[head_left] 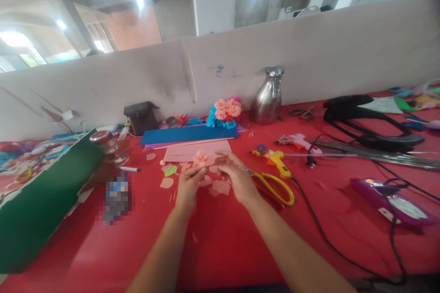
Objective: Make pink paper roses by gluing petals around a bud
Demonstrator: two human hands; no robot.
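Red table (220, 247): spreads beneath both hands, with a pale partition (137, 78) rising well beyond the fingers.
Left hand (190, 185): thumb and fingertips drawn together in a pinch, seemingly on the base of a pink flower (201, 157).
Right hand (237, 176): fingers curled, slightly parted, close to the flower's right side; I cannot tell whether they grip anything.
Flower: just above the left fingertips, petals gathered; it looks looser than the finished ones, so I judge it part-made.
Loose petals (222, 187): unattached, strewn below and around the fingers, a green piece (170, 171) off to their left.
Flower bunch (227, 110): beyond the fingers, pink and blue blooms that appear complete.
Paper: a pink sheet (175, 152) just past the fingertips, a blue sheet (182, 136) behind it, so uncut stock seems to remain.
Tools: yellow-handled scissors (290, 197) beside the right hand, a yellow glue gun (282, 167) farther right; neither is held.
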